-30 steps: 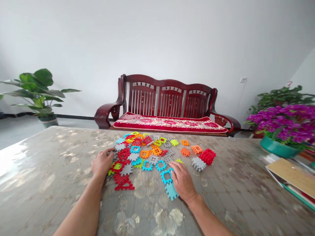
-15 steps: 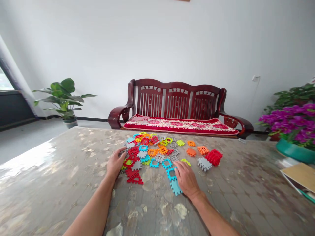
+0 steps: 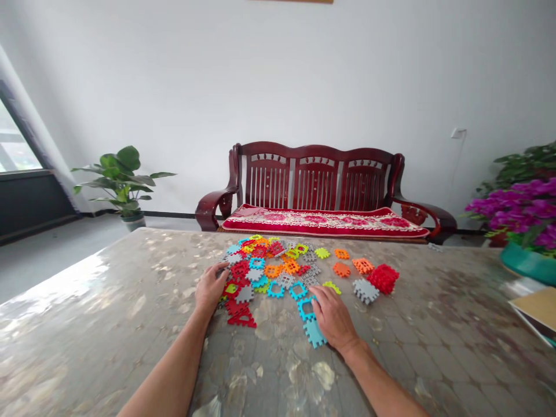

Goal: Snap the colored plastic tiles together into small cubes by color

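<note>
Bracketing a spread of interlocking puzzle tiles (image 3: 273,270), the person's two hands rest low over the worktop (image 3: 143,301). With the middle of the spread taken as the dial's centre and twelve towards the sofa (image 3: 315,182), the left hand (image 3: 211,288) lies at eight o'clock and the right hand (image 3: 333,315) between four and five.

The left fingers reach the pile's edge, thumb set moderately apart from the others, and no tile shows gripped between them. The right fingers lie close together and gently bent at the side of a blue window-frame tile (image 3: 307,318); the thumb is hidden, so whether they pinch anything cannot be told. At five o'clock, a solid pale-blue tile (image 3: 313,332) sits edge to edge with that frame; whether their teeth are locked is unclear.

A lime tile (image 3: 322,253) lies apart at two o'clock, and a grey toothed tile (image 3: 365,291) touches or nearly touches a thick red stack (image 3: 383,279) at three.

The step in hand looks like steadying or drawing in loose pieces by hand, with most tiles lying jumbled and overlapping. Any next move would seem to call for a fingertip under one toothed rim, so that a single tile comes up without dragging its neighbours.
</note>
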### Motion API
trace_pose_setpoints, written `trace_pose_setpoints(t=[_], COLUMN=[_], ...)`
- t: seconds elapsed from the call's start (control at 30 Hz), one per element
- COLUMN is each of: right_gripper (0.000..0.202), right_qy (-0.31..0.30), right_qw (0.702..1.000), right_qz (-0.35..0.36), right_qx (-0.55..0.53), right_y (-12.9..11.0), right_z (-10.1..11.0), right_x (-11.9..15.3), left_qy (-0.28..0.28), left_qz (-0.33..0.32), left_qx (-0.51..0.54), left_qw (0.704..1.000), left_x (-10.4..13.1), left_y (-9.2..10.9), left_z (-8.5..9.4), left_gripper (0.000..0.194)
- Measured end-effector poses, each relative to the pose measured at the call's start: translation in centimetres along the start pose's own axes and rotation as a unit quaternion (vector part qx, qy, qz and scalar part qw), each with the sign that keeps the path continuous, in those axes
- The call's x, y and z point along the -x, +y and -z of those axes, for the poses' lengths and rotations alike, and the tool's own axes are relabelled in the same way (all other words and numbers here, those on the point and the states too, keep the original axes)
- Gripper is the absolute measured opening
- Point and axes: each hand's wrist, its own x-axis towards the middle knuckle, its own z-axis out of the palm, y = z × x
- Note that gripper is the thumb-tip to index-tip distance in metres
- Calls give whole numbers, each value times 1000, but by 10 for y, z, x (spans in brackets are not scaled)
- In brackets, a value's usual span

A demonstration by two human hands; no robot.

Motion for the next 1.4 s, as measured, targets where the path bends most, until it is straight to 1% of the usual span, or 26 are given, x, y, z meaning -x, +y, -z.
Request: trace_pose_setpoints(t=[0.53, 0.83, 1.07, 1.4], right_gripper=[35, 35, 36, 34], right_qy=[-20, -36, -33, -52], right_qw=[1000, 999, 999, 998], right_qz=[-2, -4, -13, -14], right_qx=[6, 2, 4, 19], right_y=[-2, -2, -3, -4], right_z=[4, 3, 5, 6], right_x=[-1, -2, -1, -2], left_qy=[-8, 0, 2, -7], left_qz=[6, -3, -6, -10], left_qx=[-16, -12, -3, 24], left_qw=[1000, 1000, 1000, 1000], left_x=[3, 7, 8, 6], left_y=[9, 15, 14, 10], left_z=[3, 5, 5, 4], left_gripper=[37, 34, 35, 38])
